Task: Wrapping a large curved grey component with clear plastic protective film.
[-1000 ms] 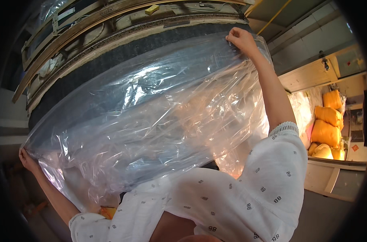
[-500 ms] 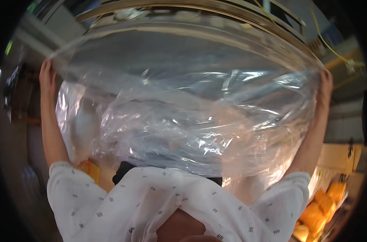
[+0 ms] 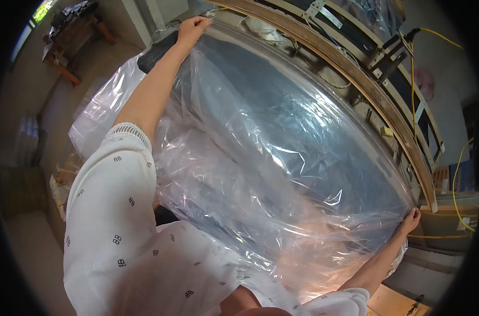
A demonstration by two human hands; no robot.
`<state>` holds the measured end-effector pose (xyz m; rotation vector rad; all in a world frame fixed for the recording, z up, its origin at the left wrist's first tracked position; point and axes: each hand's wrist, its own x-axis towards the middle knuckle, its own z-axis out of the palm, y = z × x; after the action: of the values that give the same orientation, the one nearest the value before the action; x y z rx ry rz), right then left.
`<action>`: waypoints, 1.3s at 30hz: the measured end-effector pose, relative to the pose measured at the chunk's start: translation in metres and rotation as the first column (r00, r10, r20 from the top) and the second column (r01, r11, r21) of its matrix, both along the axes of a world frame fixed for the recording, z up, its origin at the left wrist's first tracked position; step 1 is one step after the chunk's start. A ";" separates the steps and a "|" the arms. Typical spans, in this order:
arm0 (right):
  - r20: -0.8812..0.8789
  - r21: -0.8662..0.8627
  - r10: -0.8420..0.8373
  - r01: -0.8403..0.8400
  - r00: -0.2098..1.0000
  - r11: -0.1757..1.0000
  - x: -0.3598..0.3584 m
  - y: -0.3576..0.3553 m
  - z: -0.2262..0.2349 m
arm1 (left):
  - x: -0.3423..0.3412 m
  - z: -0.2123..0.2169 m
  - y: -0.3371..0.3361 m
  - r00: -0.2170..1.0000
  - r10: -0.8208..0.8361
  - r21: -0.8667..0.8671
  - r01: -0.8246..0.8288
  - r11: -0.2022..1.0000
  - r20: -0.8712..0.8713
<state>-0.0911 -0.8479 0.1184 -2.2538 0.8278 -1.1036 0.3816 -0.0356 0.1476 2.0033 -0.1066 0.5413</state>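
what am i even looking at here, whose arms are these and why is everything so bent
There is no machine here. A person wears a wide fisheye camera on the head, looking down at their own arms, and that lens bends straight edges. The left hand reaches far out and grips one end of a big clear plastic sheet. The right hand grips the other end. The sheet is stretched over a large dark slab that seems to lie along a wooden frame. Yellow cables run at the right. The white patterned sleeves are the person's own.
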 end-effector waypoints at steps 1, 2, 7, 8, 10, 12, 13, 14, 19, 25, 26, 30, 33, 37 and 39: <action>-0.049 -0.023 -0.037 0.036 0.998 0.999 0.002 -0.006 0.000 | 0.002 -0.001 -0.003 1.000 0.011 0.009 -0.011 1.000 0.010; -0.046 -0.029 -0.038 0.037 0.998 0.999 0.000 -0.013 0.000 | 0.007 -0.002 -0.007 1.000 0.011 0.003 -0.011 1.000 0.012; -0.009 -0.009 -0.063 0.063 0.998 0.998 0.009 -0.017 0.000 | 0.023 -0.005 -0.007 0.997 -0.076 -0.066 0.077 0.995 0.021; -0.016 -0.009 -0.056 0.056 0.998 0.998 0.013 -0.013 0.002 | 0.029 -0.009 -0.002 0.998 -0.069 -0.066 0.070 0.995 0.015; -0.143 -0.247 -0.228 0.189 0.963 0.950 0.014 -0.010 0.009 | 0.036 -0.010 -0.002 0.993 0.110 -0.080 -0.106 0.991 0.047; -0.123 -0.319 -0.302 0.251 0.945 0.914 0.006 -0.010 0.010 | 0.035 -0.010 -0.009 0.990 0.136 -0.051 -0.134 0.990 0.045; -0.093 -0.376 -0.360 0.302 0.928 0.876 0.007 -0.009 0.011 | 0.032 -0.008 -0.009 0.983 0.174 -0.012 -0.173 0.985 0.053; -0.092 -0.379 -0.355 0.297 0.930 0.876 0.007 -0.008 0.014 | 0.035 -0.010 -0.005 0.983 0.179 -0.015 -0.178 0.984 0.052; 0.300 0.278 -0.132 0.046 0.945 0.959 0.029 0.042 0.036 | 0.025 -0.008 0.016 0.988 0.146 -0.425 -0.155 0.892 -0.055; 0.251 0.271 -0.084 0.013 0.964 0.962 0.019 0.039 0.037 | 0.024 -0.005 0.019 0.958 0.284 -0.448 -0.235 0.863 0.044; 0.245 0.234 -0.077 0.018 0.966 0.972 0.033 0.050 0.038 | 0.027 -0.006 0.030 0.967 0.256 -0.413 -0.227 0.882 0.016; 0.015 0.094 -0.130 0.128 0.991 0.987 -0.019 -0.014 0.028 | 0.040 -0.016 0.014 0.951 0.289 -0.049 -0.296 0.954 -0.106; 0.109 0.680 0.008 -0.080 0.994 0.729 0.040 0.061 0.043 | 0.004 -0.004 0.023 0.988 -0.023 0.322 0.073 0.944 -0.155; -0.353 0.329 0.173 -0.051 0.919 0.943 -0.032 0.051 0.070 | -0.020 0.049 0.025 0.985 -0.175 -0.166 0.173 0.971 0.001; -0.177 0.393 0.078 -0.003 0.981 0.920 -0.035 0.097 0.067 | -0.043 0.051 0.035 0.983 -0.185 -0.262 0.182 0.948 0.014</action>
<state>-0.1259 -0.7508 0.1850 -2.0415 0.9756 -0.6378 0.3389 -0.0010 0.1990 1.7163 -0.2024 0.4023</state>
